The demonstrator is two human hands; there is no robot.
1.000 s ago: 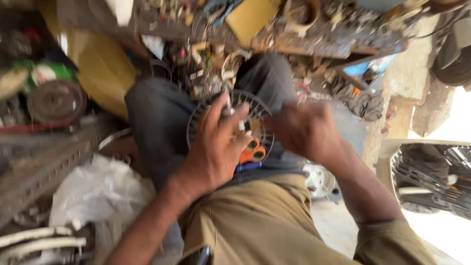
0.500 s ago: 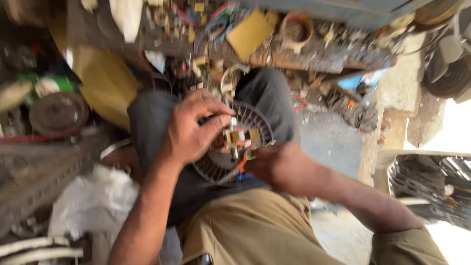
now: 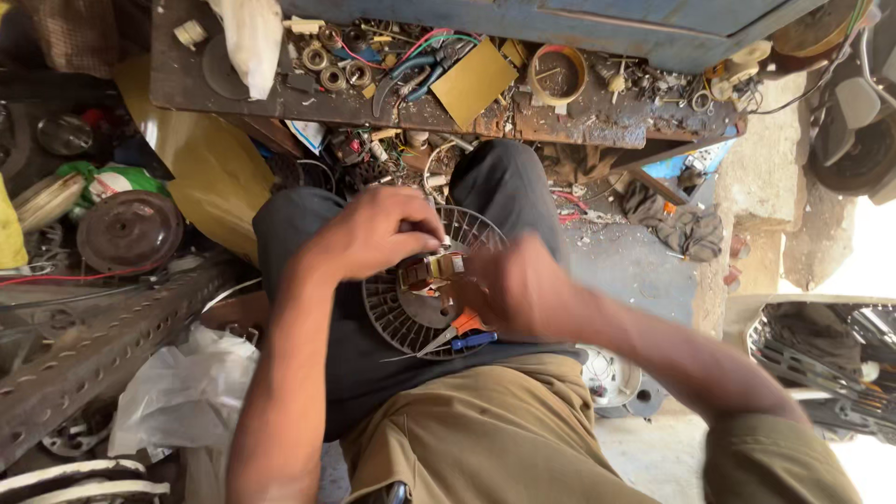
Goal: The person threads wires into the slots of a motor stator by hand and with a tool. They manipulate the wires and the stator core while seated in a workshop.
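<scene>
Your left hand pinches a small copper-wound motor part above the round fan grille on your lap; your blurred right hand touches it, grip unclear.

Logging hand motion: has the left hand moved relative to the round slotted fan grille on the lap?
Yes. The left hand moved from the grille's centre to its upper-left rim.

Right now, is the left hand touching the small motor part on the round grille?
Touching. The head view shows the left hand with its fingertips closed on the small motor part, no gap between them, above the round grille resting on the lap.
</scene>
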